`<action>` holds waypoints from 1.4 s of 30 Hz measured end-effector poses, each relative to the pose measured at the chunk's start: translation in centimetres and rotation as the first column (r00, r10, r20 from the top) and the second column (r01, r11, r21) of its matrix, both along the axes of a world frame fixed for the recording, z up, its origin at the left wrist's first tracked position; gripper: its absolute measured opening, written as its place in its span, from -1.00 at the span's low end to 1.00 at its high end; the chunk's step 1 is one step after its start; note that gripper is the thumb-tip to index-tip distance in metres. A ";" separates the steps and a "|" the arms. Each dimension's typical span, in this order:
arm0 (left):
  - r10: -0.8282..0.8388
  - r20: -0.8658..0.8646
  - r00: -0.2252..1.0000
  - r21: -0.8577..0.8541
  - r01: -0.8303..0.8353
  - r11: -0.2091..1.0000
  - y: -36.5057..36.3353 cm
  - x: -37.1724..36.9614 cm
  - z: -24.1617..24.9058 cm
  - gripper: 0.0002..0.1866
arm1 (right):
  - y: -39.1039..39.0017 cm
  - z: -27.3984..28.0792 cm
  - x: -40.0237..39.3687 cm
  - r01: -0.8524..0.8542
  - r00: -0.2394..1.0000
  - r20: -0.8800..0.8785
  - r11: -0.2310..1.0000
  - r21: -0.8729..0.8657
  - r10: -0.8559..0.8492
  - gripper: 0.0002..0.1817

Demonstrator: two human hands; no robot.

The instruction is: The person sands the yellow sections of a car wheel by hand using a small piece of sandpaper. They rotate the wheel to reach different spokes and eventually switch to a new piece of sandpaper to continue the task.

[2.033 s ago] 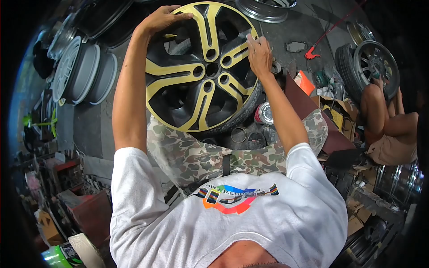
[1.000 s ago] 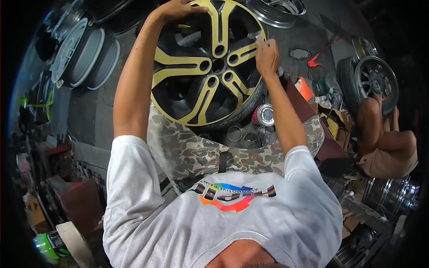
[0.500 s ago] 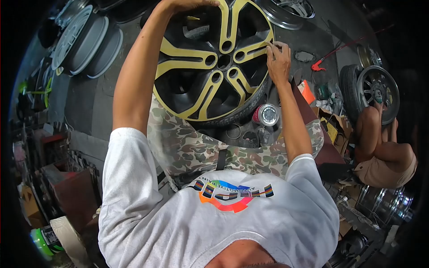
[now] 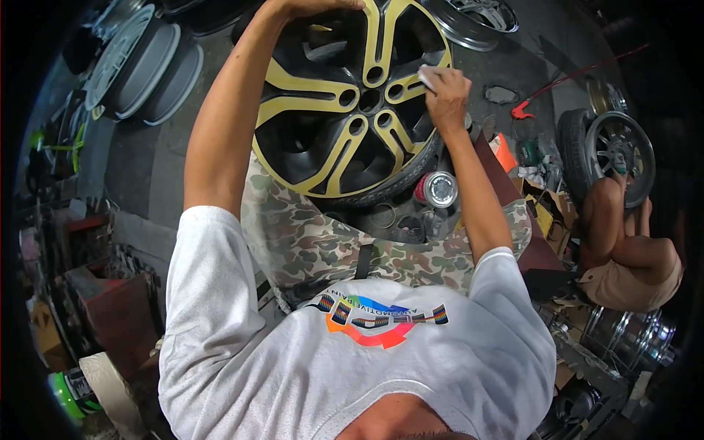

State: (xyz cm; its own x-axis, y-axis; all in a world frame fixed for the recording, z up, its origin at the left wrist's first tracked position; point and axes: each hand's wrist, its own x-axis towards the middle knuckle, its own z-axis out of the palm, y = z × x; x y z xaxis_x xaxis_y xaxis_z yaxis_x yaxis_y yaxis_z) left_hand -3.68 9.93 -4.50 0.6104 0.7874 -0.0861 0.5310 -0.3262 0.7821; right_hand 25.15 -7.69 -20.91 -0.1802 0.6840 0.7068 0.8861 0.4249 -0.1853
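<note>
A black wheel rim with yellow spoke faces, fitted in a tire, lies in front of my lap. My left hand reaches to the rim's far edge at the top of the view; only part of it shows, and its fingertips rest near the top spoke. On the right spoke, my right hand has its fingers pressed round a small whitish pad, which touches the spoke's outer part. A can with a silver lid stands beside the tire.
Grey rims lean at the upper left. A red blow gun with a hose lies at the right. Beyond it a co-worker crouches by a wheel. An open carton sits right of my knee.
My right hand has moved left and inward from the rim's edge onto the right spoke, and the whitish pad now shows at its fingertips. My left hand has stayed nearly still.
</note>
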 end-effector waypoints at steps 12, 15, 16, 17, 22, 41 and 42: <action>0.014 -0.011 1.000 0.000 -0.014 1.000 -0.5 0.3 0.4 -0.60 | -0.1 -0.6 -0.9 0.220 0.969 -0.106 0.975 -0.029 -0.222 -0.65; -0.015 -0.018 1.000 0.060 0.016 0.998 -0.3 0.1 0.3 -0.58 | -1.7 0.2 -3.7 0.011 0.988 -0.151 1.000 -0.020 -0.013 -0.70; -0.024 -0.003 1.000 0.035 0.024 0.999 -0.2 -0.1 0.1 -0.57 | -1.4 -0.1 -3.2 0.010 0.989 -0.150 1.000 -0.023 -0.013 -0.70; -0.022 -0.005 1.000 0.028 0.022 0.999 -0.9 0.1 0.5 -0.57 | -1.0 -0.5 -2.4 0.058 0.990 -0.130 0.998 -0.031 -0.062 -0.70; -0.026 -0.054 0.998 0.141 0.033 0.990 -0.7 0.1 0.7 -0.58 | -1.2 0.0 -3.4 0.020 0.988 -0.151 1.000 -0.016 -0.022 -0.66; -0.009 -0.002 1.000 -0.004 0.009 1.000 -0.4 0.1 0.2 -0.61 | -1.4 1.2 -3.3 -0.039 0.996 -0.078 0.997 -0.063 0.034 -0.71; -0.007 -0.006 1.000 -0.012 0.007 1.000 -0.5 0.0 -0.1 -0.61 | -1.1 0.8 -2.6 -0.039 0.996 -0.083 0.997 -0.074 0.032 -0.69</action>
